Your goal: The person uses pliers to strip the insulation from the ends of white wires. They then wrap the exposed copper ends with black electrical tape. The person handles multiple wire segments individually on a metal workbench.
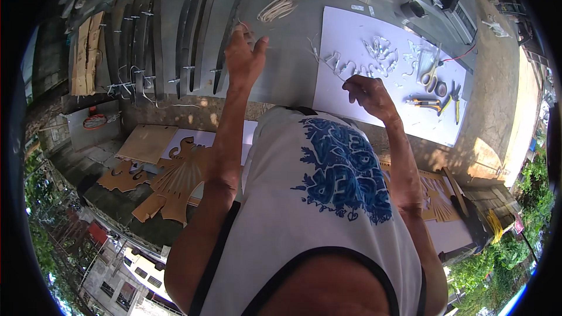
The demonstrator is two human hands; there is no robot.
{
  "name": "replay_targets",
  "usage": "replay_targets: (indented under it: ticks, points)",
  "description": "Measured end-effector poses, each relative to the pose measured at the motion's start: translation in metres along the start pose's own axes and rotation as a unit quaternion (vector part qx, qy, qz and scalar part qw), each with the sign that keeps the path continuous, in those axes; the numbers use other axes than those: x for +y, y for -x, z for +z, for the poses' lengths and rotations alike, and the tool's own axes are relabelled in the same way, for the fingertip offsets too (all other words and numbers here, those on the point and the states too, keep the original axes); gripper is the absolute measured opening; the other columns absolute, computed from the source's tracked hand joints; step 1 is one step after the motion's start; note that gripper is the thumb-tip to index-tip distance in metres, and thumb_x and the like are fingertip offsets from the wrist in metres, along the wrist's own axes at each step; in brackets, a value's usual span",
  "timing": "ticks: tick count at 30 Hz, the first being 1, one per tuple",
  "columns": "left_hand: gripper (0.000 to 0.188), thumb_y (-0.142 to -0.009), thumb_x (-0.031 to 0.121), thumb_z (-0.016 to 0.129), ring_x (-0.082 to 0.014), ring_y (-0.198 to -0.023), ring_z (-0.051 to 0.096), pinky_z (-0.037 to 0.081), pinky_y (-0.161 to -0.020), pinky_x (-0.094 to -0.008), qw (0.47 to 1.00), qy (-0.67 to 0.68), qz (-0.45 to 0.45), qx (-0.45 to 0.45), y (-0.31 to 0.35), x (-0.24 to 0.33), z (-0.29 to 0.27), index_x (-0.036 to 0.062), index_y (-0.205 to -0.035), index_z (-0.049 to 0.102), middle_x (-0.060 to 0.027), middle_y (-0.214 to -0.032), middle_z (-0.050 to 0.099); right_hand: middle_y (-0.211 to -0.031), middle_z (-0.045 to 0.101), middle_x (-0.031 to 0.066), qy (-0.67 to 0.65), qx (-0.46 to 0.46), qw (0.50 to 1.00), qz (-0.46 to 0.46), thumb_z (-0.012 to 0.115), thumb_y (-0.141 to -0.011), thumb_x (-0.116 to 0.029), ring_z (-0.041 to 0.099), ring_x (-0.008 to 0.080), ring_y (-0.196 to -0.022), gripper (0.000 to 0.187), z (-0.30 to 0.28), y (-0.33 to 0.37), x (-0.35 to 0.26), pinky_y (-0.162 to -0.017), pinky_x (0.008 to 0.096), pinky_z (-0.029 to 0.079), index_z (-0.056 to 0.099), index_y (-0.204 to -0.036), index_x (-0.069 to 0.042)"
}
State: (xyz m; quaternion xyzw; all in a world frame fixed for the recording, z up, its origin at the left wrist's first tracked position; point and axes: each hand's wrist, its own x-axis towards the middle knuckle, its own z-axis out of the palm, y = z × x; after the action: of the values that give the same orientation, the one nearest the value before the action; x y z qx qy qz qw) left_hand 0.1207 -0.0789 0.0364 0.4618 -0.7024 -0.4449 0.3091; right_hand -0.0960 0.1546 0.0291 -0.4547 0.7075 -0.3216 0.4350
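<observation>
My left hand (244, 61) reaches over a long dark curved strip (235, 9) on the grey metal table (287, 52). Its thumb stands apart from the fingers, whose tips are partly blurred beside the strip. A small reddish bit shows at those tips; I cannot tell whether it is a wire. My right hand (374, 99) is above the near left part of a white sheet (374, 26), fingers curled and pinching what looks like a thin pale wire (331, 71). Small white pieces strung on wire (379, 55) lie in loops on the sheet, beyond that hand.
More dark strips (186, 29) with white clips lie at left, beside brown cardboard (88, 52). A coil of pale cord (277, 9) rests mid-table. Scissors (431, 76), a black tape roll (441, 88), a cutter (424, 103) and pliers (456, 104) lie right. Cut-out brown panels (178, 178) are behind me.
</observation>
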Motion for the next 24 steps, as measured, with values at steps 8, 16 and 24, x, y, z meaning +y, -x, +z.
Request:
replay_targets:
  ticks: [8, 16, 24]
  points:
    - [0.049, -0.085, 0.012, 0.075, -0.0339, -0.126, 0.055, 0.045, -0.105, -0.0417, 0.914, -0.073, 0.282, -0.282, 0.045, 0.051, 0.055, 0.0069, -0.132, 0.063, -0.0169, -0.126, 0.064, -0.067, 0.063, 0.0075, -0.156, -0.153, 0.975, 0.043, 0.057, -0.094, -0.019, 0.059, 0.016, -0.063, 0.023, -0.024, -0.04, -0.045, -0.061, 0.0301, 0.046, 0.07, -0.091, -0.001]
    - [0.019, -0.089, 0.01, 0.075, -0.0159, -0.073, 0.071, 0.055, -0.068, -0.0276, 0.97, 0.022, 0.165, -0.177, 0.038, 0.064, 0.048, 0.0011, -0.106, 0.074, -0.0103, -0.082, 0.075, -0.079, 0.07, 0.0129, -0.292, -0.178, 0.939, 0.04, 0.048, -0.101, -0.06, 0.063, 0.0182, -0.069, 0.067, -0.045, -0.049, -0.056, -0.071, 0.0315, 0.052, 0.071, -0.105, 0.003]
    - [0.012, -0.089, 0.008, 0.074, -0.0102, -0.068, 0.068, 0.053, -0.062, -0.0239, 0.991, 0.12, 0.001, -0.055, 0.049, 0.076, 0.022, -0.0021, -0.095, 0.075, -0.0069, -0.074, 0.072, -0.103, 0.073, 0.0131, -0.254, -0.052, 0.962, -0.091, 0.057, -0.104, -0.03, 0.068, 0.0191, -0.088, 0.037, -0.037, -0.05, -0.068, -0.084, 0.0332, 0.055, 0.064, -0.126, -0.001]
